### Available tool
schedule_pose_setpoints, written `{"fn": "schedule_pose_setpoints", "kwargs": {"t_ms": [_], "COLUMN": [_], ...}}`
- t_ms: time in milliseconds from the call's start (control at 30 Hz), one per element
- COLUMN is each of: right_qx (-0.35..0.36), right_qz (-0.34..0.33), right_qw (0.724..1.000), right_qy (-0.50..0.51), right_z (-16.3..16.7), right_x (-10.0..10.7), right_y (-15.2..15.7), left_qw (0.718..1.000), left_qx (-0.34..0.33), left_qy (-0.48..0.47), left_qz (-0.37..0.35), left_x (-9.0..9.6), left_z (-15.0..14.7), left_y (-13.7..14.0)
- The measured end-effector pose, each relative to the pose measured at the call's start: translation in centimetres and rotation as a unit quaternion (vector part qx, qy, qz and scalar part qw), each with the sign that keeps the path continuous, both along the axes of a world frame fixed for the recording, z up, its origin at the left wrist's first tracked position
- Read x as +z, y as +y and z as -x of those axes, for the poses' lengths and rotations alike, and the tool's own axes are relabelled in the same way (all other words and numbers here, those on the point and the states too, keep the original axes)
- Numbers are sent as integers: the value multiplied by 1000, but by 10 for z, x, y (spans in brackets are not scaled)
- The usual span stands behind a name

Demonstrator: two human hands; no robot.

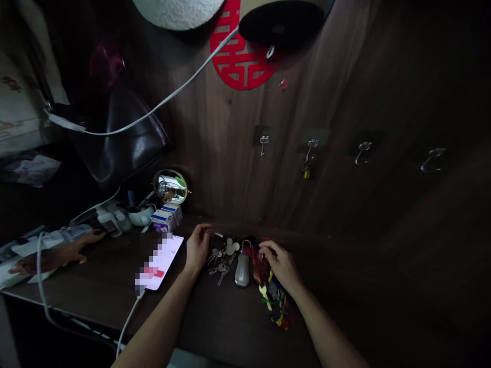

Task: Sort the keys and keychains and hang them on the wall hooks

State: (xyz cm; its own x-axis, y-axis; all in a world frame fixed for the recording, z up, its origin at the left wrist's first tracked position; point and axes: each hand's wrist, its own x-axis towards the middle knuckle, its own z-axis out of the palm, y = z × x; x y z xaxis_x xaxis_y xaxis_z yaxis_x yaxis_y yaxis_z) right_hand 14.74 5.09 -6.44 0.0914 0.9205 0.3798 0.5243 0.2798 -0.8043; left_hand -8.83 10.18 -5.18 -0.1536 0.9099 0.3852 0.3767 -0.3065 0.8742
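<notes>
left hand (197,249): palm down on the dark shelf (345,306), fingers loosely spread, holding nothing, fingertips at the far edge of the loose metal keys (219,260).
right hand (281,263): fingers curled narrow over a red key tag (261,266); whether it is truly pinched, cannot tell.
between the hands: grey key fob (242,269), a round-eared charm (231,247).
under the right wrist: coloured tagged keys (278,306).
left of the left hand: lit phone (159,263) on its cable.
beyond the hands: wall hooks (263,143), one bearing a key.
handling note, a judgement: steady the pile with the left hand, lift one tag free slowly to avoid snagging rings.
</notes>
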Motion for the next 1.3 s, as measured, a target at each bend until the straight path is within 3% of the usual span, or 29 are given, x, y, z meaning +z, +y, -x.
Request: {"fn": "schedule_pose_setpoints", "kwargs": {"t_ms": [133, 267, 367, 500, 633, 800, 967, 1167, 1300], "right_qx": [-5, -15, -18, -20, -28, -55, -39, 56, 77], "right_qz": [-7, -10, -10, -13, -28, -87, -159, -184, -194], "right_qw": [999, 998, 998, 998, 997, 992, 981, 965, 962], "right_qy": [-31, -55, -63, -63, -64, -72, -106, -177, -174], "right_z": [-2, -5, -6, -7, -7, -2, 16, 38, 45], "right_x": [-3, -4, -5, -7, -8, 1, 14, 17, 16], "right_y": [1, 2, 2, 2, 3, 2, -7, -16, -16], "left_qw": [991, 962, 948, 951, 975, 992, 943, 903, 898], "left_qx": [-72, -150, -159, -152, -134, -107, -198, -239, -262], "left_qy": [109, 226, 274, 271, 177, -28, -213, -285, -279], "left_qz": [6, 3, -7, -17, -5, 54, 160, 214, 216], "left_x": [-5, -7, -9, -11, -6, 3, 7, 11, 9], "left_z": [-1, 0, 1, 2, 1, -9, -24, -32, -33], "left_y": [-1, -3, -3, -2, -3, -7, -16, -24, -23]}}
